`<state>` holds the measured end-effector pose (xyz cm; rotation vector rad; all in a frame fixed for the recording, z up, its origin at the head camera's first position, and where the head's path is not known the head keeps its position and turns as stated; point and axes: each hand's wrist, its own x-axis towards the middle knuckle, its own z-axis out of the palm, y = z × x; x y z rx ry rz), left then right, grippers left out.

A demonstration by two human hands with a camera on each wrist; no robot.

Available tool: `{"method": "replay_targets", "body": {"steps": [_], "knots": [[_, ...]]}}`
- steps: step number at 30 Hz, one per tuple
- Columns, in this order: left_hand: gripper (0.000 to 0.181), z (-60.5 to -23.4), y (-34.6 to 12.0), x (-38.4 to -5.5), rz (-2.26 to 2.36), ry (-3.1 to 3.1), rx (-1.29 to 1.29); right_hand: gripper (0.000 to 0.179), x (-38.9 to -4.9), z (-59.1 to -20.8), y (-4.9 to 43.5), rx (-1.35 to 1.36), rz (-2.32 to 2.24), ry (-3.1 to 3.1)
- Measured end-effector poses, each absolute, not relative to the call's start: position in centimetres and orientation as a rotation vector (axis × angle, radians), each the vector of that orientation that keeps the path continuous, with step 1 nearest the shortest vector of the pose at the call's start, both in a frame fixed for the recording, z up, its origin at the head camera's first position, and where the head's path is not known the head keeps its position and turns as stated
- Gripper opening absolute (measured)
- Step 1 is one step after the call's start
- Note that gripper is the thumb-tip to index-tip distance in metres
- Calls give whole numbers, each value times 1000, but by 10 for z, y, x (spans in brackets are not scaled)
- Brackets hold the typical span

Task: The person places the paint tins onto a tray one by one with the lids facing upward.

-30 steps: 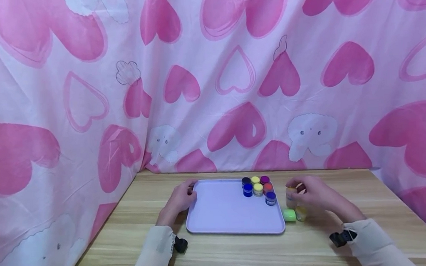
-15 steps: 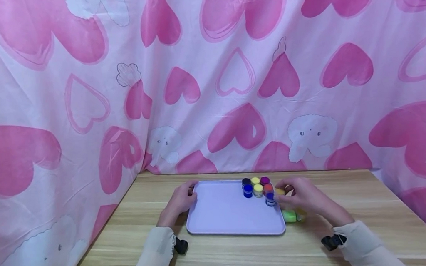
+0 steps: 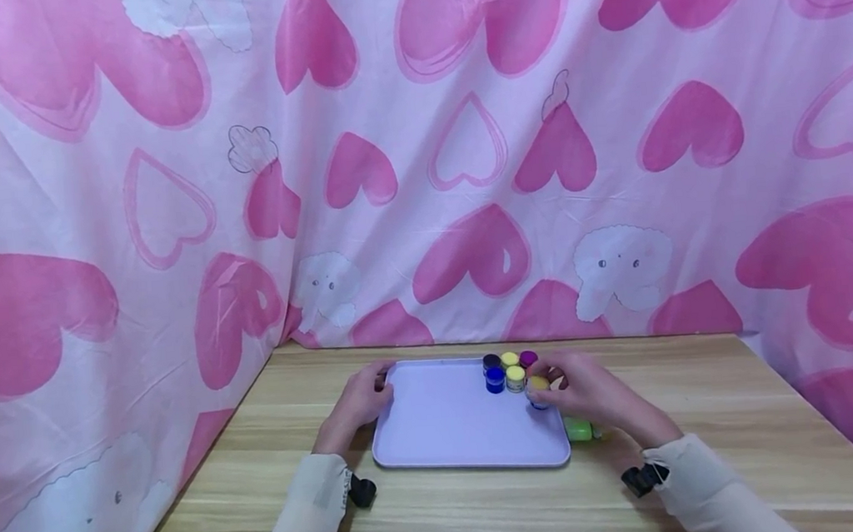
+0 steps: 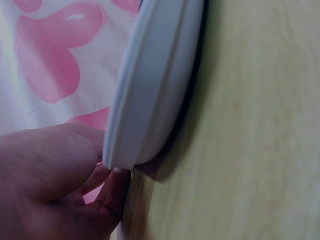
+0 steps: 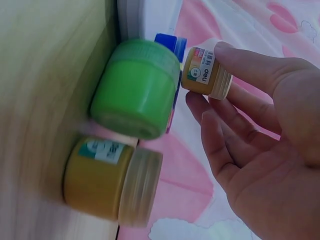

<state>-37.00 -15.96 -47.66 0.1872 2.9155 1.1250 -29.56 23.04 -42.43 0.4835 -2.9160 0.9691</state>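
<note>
A pale lilac tray (image 3: 446, 423) lies on the wooden table. My left hand (image 3: 358, 405) holds its left edge, the thumb at the rim in the left wrist view (image 4: 55, 165). Over the tray's right side, my right hand (image 3: 586, 385) pinches a small ochre paint jar (image 5: 200, 72) with a label, between thumb and fingers. Just left of that hand stand several paint jars on the tray: a black jar (image 3: 491, 363), a blue jar (image 3: 495, 380), two yellow jars (image 3: 515, 378) and a purple jar (image 3: 527, 358). The hand hides the red jar and most of another blue one.
A green paint jar (image 5: 135, 87) is on the table by the tray's right edge, with another ochre jar (image 5: 100, 180) beside it. A pink heart-patterned curtain (image 3: 463, 154) hangs behind and at the sides of the table (image 3: 461, 514).
My right hand has carried the ochre jar leftward from the table beside the tray to above the tray's right side. My left hand has stayed on the tray edge.
</note>
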Motion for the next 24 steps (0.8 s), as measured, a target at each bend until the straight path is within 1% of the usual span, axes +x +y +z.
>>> {"method": "replay_targets", "body": {"steps": [9,16,24], "knots": [[51,-475,-161,-369,1122,2929,220,39,-300,-425,216,490,954,-2901],[50,-478,-160,-370,1127,2929,234,34,-304,-430,209,568,927,-2891],[51,-477,-160,-369,1125,2913,187,35,-309,-436,210,545,909,-2910]]}}
